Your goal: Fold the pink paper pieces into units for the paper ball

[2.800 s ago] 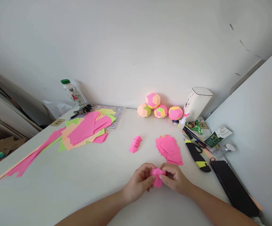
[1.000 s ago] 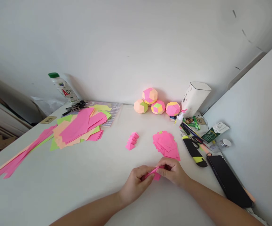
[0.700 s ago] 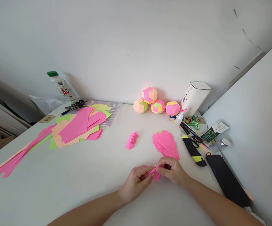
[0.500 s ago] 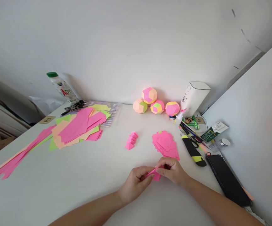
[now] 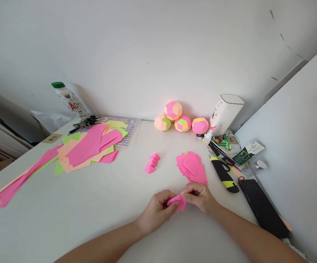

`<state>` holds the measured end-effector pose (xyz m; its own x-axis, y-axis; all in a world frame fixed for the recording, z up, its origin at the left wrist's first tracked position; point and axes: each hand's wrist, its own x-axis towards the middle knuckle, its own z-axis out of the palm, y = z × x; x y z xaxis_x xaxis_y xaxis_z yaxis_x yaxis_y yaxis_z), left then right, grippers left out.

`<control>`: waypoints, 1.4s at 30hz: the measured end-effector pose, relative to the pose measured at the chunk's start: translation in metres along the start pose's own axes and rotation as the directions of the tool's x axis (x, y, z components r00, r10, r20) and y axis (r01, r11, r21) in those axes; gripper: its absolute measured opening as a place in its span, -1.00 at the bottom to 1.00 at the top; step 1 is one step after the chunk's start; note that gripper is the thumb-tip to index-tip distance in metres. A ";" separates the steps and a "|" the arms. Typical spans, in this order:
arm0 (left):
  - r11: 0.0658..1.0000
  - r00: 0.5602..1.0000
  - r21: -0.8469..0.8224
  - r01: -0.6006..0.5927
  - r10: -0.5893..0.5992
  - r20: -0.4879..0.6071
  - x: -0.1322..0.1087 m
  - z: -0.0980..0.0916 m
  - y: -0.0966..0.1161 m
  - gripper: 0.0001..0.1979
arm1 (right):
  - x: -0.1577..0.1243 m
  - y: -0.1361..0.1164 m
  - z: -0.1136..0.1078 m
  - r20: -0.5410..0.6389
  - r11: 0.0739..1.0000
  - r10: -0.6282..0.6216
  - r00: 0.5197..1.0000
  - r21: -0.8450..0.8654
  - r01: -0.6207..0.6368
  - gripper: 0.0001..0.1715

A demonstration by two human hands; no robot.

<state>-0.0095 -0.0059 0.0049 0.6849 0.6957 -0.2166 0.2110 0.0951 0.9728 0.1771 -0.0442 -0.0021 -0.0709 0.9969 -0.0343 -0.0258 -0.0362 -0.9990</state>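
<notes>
A small pink paper piece (image 5: 178,201) is pinched between my two hands just above the white table (image 5: 92,204). My left hand (image 5: 155,211) grips its left end with curled fingers. Its right end is held by my right hand (image 5: 199,197), thumb against fingers. Just beyond my right hand lies a loose pile of pink paper squares (image 5: 192,167). A short row of folded pink units (image 5: 152,163) sits further left.
Sheets and strips of pink, orange and green paper (image 5: 88,147) spread at the left. Paper polyhedron balls (image 5: 180,118) stand by the wall beside a white box (image 5: 225,113). A yellow-black cutter (image 5: 225,176), pens, a black phone (image 5: 264,208) and a bottle (image 5: 67,99) are around.
The pink piece was flatter and wider 2.8 s ago; now it is folded narrower between the fingertips. Both hands stay in the same place with small finger movements.
</notes>
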 end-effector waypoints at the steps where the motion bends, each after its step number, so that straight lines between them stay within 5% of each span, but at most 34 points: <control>1: 0.999 0.999 -0.045 0.030 -0.030 0.014 0.000 0.000 0.000 -0.78 | 0.000 -0.001 0.000 0.003 1.000 0.000 1.000 -0.014 0.000 -0.76; 6: 0.986 0.996 -0.148 0.078 -0.072 0.048 0.002 -0.004 0.000 -0.72 | -0.004 -0.006 0.002 -0.025 0.990 -0.034 0.999 -0.141 0.030 -0.65; 14: 0.986 0.992 -0.122 0.116 -0.109 0.062 0.004 -0.004 0.003 -0.75 | -0.003 -0.004 0.008 0.052 0.884 -0.297 0.953 -0.363 0.295 -0.81; 21: 0.969 0.993 -0.223 0.102 -0.111 -0.029 0.004 -0.002 0.000 -0.73 | -0.003 -0.006 0.009 -0.015 0.890 -0.287 0.958 -0.373 0.261 -0.80; 42: 0.948 0.984 -0.302 0.095 -0.136 -0.118 0.006 0.002 -0.006 -0.62 | -0.006 -0.001 0.006 0.034 0.946 -0.102 0.994 -0.305 0.107 -0.74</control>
<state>-0.0060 -0.0038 -0.0027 0.5630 0.7552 -0.3357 0.0545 0.3715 0.9268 0.1713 -0.0507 -0.0005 -0.1014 0.9925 0.0688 0.2721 0.0942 -0.9576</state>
